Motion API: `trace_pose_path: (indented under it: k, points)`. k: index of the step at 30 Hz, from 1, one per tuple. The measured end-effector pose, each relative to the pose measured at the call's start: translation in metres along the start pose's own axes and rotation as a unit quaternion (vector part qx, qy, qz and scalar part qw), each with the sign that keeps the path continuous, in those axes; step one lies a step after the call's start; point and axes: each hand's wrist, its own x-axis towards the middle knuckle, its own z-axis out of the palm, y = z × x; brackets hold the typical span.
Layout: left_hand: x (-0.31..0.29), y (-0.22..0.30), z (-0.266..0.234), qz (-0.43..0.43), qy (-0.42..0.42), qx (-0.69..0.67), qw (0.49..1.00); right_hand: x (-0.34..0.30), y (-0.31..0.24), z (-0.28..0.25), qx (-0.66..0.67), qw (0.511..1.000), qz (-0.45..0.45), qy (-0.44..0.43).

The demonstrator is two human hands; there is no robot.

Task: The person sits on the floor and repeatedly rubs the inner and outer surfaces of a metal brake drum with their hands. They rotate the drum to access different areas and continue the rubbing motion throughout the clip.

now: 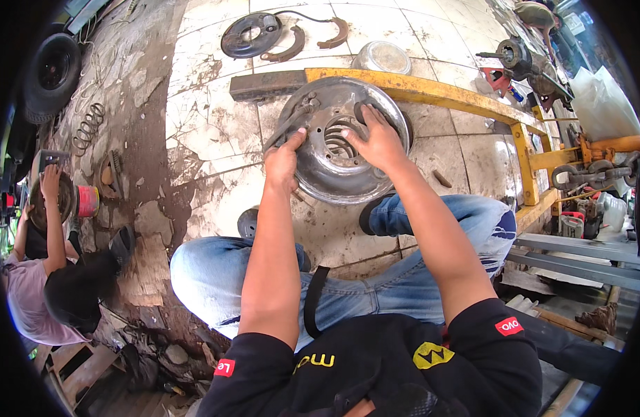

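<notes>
A large steel wheel rim (337, 182) lies on the tiles before my folded legs. Through its centre hole shows a dark coil spring (338, 142). My left hand (284, 161) is closed at the rim's left side, thumb on top, around a long dark metal part (292, 126) that lies across the rim; its lower end is hidden by the hand. My right hand (382, 142) rests over the rim's right side. Its fingers bend over a small dark piece (360, 113), with the thumb near the centre hole. What that piece is, I cannot make out.
A yellow metal frame (431, 92) runs just beyond the rim. Farther off lie a round brake backing plate (250, 35), curved brake shoes (286, 44) and a metal bowl (382, 58). At left, another person (52, 278) handles a round part beside a red can (88, 201).
</notes>
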Motion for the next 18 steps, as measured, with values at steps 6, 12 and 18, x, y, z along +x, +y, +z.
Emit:
trace_pose_path:
  k: [6,12,18]
  points:
    - [-0.007,0.007,0.008,0.0,-0.005,0.024,1.0,0.009,0.007,0.008,-0.058,0.998,0.022,0.009]
    - [-0.007,0.005,0.007,0.02,0.021,0.058,0.998,0.023,-0.023,0.018,-0.144,0.984,0.09,0.044]
    - [-0.012,0.003,0.011,0.045,0.029,0.058,0.997,0.009,-0.008,0.014,-0.127,0.987,-0.026,0.093]
